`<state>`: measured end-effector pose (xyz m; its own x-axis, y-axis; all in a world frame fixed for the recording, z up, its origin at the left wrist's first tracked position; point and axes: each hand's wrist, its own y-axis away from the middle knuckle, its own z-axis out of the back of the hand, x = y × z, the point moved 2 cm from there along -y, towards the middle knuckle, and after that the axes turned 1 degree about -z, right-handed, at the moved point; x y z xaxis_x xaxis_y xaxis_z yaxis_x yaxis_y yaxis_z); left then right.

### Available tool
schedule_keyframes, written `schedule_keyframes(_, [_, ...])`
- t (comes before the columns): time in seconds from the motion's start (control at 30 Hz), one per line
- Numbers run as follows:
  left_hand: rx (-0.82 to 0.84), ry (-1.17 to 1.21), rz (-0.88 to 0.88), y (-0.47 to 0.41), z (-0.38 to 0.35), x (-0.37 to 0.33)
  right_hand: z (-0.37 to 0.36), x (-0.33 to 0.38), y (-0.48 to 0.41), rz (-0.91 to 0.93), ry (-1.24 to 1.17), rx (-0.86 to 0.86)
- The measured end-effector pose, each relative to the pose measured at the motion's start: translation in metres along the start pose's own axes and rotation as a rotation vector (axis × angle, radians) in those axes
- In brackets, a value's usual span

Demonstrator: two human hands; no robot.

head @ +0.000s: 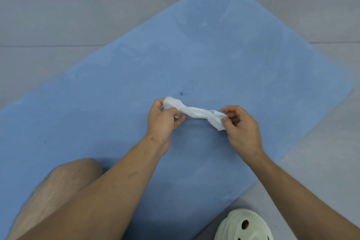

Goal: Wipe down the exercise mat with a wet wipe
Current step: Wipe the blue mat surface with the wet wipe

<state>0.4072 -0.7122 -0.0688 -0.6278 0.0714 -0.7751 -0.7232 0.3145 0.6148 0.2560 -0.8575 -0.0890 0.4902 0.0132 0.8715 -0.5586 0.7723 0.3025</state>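
Observation:
A blue exercise mat [204, 60] lies diagonally across the grey floor and fills most of the view. Above its middle, a white wet wipe [196, 112] is stretched into a twisted, crumpled strip between both hands. My left hand [162, 121] grips the bunched left end with curled fingers. My right hand [241, 128] pinches the right end between thumb and fingertips. A small dark speck [182, 93] sits on the mat just beyond the wipe.
Grey concrete floor [68, 15] surrounds the mat, with a seam running across it. My bare left knee [64, 187] rests on the mat's near left part. A pale green clog [243, 226] stands on the floor at the bottom right, just off the mat's edge.

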Motion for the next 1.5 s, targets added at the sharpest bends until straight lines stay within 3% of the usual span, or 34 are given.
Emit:
schedule_keyframes(0.17, [0.116, 0.076, 0.080, 0.003, -0.002, -0.003, 0.006, 0.010, -0.008, -0.118, -0.110, -0.032])
schedule_keyframes(0.33, [0.151, -0.167, 0.016, 0.002, -0.005, 0.000, 0.008, 0.021, -0.014, -0.216, -0.393, 0.003])
schedule_keyframes(0.53, [0.355, -0.466, -0.038, 0.008, -0.025, 0.009, 0.004, 0.024, -0.017, -0.195, -0.315, 0.118])
schedule_keyframes(0.67, [0.463, -0.513, -0.040, 0.011, -0.045, 0.007, 0.001, 0.030, -0.017, -0.142, -0.346, 0.196])
schedule_keyframes(0.87, [0.452, -0.412, 0.013, 0.006, -0.048, -0.001, 0.013, 0.037, -0.026, -0.066, -0.316, 0.249])
schedule_keyframes(1.0, [0.484, -0.571, -0.036, 0.006, -0.044, -0.004, 0.030, 0.038, -0.041, 0.052, -0.062, 0.221])
schedule_keyframes(1.2, [0.393, -0.670, -0.218, 0.010, -0.049, -0.005, 0.042, 0.037, -0.051, 0.179, 0.129, 0.063])
schedule_keyframes(1.43, [0.340, -0.919, -0.691, 0.017, -0.058, -0.017, 0.056, 0.038, -0.046, 0.488, 0.335, -0.204])
schedule_keyframes(1.5, [0.355, -0.923, -0.678, 0.015, -0.058, -0.019, 0.057, 0.037, -0.045, 0.553, 0.357, -0.261])
